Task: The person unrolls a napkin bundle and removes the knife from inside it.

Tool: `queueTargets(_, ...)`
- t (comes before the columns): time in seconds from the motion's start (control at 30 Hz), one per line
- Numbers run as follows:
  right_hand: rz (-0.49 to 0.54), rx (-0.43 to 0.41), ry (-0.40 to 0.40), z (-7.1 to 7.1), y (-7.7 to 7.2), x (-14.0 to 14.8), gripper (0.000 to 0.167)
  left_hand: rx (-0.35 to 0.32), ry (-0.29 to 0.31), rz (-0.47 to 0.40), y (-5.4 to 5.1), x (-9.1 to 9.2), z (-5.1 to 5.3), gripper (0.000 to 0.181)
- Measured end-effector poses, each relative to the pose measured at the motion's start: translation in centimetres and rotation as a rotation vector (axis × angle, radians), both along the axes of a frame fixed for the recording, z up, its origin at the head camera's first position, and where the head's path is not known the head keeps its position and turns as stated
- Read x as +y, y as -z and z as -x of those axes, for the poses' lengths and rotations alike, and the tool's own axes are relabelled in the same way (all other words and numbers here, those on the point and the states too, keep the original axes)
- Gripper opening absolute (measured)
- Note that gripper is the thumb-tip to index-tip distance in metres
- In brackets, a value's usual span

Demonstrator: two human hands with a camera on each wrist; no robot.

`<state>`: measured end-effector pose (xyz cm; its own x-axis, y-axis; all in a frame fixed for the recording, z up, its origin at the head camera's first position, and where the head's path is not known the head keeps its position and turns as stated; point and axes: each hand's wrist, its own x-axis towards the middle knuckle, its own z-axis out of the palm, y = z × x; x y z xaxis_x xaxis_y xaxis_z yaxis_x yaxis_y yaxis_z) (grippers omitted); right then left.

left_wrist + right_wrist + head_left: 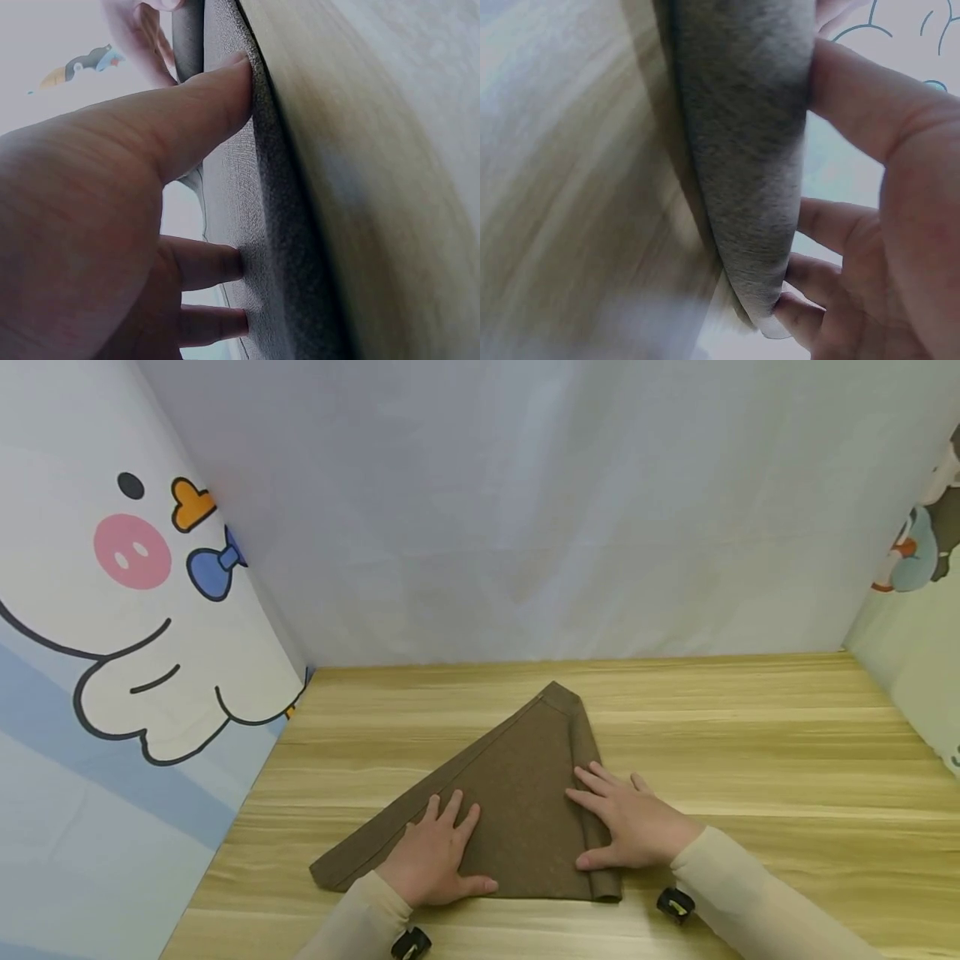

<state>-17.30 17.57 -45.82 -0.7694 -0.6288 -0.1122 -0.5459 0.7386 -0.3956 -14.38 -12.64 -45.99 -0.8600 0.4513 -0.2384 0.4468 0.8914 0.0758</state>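
Lying on the worktop (750,735) under left hand (431,860) and right hand (637,822), both grips spread and grasping nothing, cloth (525,810) slants its long edge (480,747) near-left to far tip (559,697), right hand nearer the folded right side (583,735).

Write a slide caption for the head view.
The left hand and right hand, both spread, rest on a folded brown cloth on a wood-grain table.

Screened-off workspace, type of building indeterminable: a wood-grain table (757,735) bordered by a plain curtain (525,510) and cartoon-printed side panels (60,568).
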Motion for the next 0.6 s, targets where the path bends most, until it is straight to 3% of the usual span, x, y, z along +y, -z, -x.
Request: queueTargets(0.6,0.051,0.005,0.032,-1.0,-0.6,2.8,0.082,0.006,0.006,-0.018,0.0,-0.1,0.0,0.099)
